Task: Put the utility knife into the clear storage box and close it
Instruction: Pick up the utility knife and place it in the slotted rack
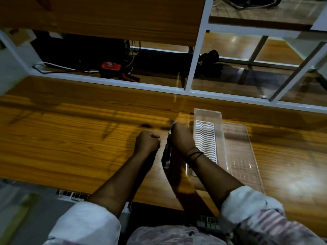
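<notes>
Metal-and-plastic utility knife [167, 154]: stiff, light, slick body, gripped near its upper end by right hand [180, 137], above tabletop [70, 138], just left of open clear storage box [208, 138]. Left hand [146, 141] fisted, empty. Hold handle, avoid blade tip.

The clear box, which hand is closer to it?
Right. The right hand holds the utility knife just beside the clear box; the left hand is a closed fist farther left.
</notes>
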A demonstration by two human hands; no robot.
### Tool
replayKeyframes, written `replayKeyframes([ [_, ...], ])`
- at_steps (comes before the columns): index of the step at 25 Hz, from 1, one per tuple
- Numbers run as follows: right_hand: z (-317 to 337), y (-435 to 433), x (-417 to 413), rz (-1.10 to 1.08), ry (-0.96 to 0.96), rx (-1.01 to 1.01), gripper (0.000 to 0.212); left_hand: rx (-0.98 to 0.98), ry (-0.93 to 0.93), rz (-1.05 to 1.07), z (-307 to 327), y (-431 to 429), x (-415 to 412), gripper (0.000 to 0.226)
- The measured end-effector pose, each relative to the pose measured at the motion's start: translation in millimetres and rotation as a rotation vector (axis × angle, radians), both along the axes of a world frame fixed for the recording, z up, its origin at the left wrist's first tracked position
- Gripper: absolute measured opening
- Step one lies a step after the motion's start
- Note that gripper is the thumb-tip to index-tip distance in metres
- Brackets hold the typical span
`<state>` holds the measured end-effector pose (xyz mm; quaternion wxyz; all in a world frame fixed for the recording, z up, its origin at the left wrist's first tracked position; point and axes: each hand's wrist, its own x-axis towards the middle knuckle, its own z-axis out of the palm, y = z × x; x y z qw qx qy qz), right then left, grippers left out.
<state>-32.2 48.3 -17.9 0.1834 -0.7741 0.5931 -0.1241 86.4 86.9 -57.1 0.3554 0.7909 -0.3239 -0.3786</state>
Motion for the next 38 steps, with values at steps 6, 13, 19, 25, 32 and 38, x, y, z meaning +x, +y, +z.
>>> replayKeyframes([
  [6,1,-3,8,-0.091,0.012,0.151,0.021,-0.042,0.073,0.034,7,-4,-7,0.016],
  [13,-11,-8,6,-0.279,-0.121,0.253,0.035,-0.008,0.051,-0.036,4,-11,-10,0.017],
  [19,-15,-13,1,-0.411,-0.32,0.401,0.022,0.02,0.054,-0.104,7,-11,-11,0.016],
  [25,-18,-14,-2,-0.436,-0.362,0.451,0.01,0.064,0.013,-0.107,10,-13,-12,0.009],
  [32,-21,-18,-1,-0.502,-0.588,0.592,0.011,0.018,0.205,-0.203,15,-6,-7,0.012],
  [38,-3,-21,-11,-0.446,-0.883,0.663,0.015,0.002,0.429,-0.127,38,-11,-4,0.035],
])
